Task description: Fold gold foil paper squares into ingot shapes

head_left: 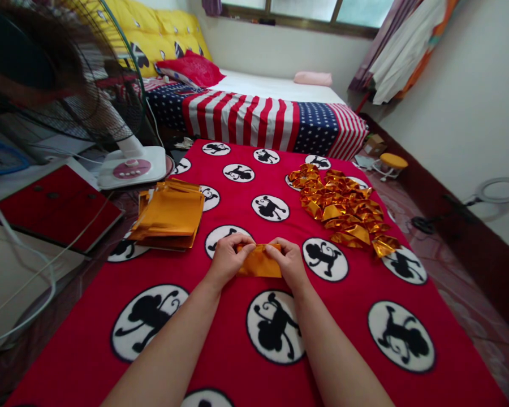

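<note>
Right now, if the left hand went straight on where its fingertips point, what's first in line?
Past the gold paper it already holds, the left hand would probably meet the right hand, gripping the sheet's other side. Exact depth is unclear from one view.

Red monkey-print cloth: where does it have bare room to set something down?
The cloth is bare between the foil stack and the folded foil pieces; also outside the left forearm and the right forearm, at the near side. Crowded: where stack and pieces lie, and mid-cloth, where left hand and right hand hold a foil sheet.
</note>
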A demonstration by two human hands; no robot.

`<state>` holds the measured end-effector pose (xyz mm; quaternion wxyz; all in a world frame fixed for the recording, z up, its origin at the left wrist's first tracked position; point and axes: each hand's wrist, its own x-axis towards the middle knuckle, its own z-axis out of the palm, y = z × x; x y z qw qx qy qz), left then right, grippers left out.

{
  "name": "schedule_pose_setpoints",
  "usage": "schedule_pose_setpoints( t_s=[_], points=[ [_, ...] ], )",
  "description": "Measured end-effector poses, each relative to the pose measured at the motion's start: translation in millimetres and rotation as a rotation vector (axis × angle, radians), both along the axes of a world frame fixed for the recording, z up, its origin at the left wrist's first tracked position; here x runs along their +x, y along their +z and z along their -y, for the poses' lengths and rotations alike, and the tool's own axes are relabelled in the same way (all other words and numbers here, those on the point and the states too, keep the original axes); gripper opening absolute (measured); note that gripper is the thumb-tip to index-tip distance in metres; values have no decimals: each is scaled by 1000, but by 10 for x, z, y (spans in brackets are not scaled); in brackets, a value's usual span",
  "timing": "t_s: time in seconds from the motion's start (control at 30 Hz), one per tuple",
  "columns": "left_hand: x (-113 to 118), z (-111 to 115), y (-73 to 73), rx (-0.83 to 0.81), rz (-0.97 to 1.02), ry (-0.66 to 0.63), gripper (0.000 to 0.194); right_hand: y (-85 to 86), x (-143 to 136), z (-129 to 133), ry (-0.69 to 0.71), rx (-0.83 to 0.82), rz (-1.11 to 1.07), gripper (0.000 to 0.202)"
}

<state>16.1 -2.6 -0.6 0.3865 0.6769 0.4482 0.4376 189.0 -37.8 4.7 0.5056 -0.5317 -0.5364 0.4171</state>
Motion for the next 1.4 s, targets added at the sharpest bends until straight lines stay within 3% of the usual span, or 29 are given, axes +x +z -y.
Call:
schedule_pose_setpoints(
  t_s=[0.27, 0.53, 0.8, 1.23, 1.4],
  points=[
    [16, 18, 18, -140, 153, -15, 27, -24, -52, 22, -55, 29, 61, 28],
    [27, 34, 65, -171, 99, -81, 55, -73, -77, 41, -38, 81, 206, 28],
    [-2, 53, 119, -142, 23, -128, 56, -42, -89, 54, -8, 104, 292, 28],
    [-40, 53, 169, -102, -27, -55, 51, 5, -105, 69, -30, 163, 265, 27],
    [-64, 26, 121, -101, 0, -19, 51, 5, -94, 67, -65, 125, 186, 27]
  ],
)
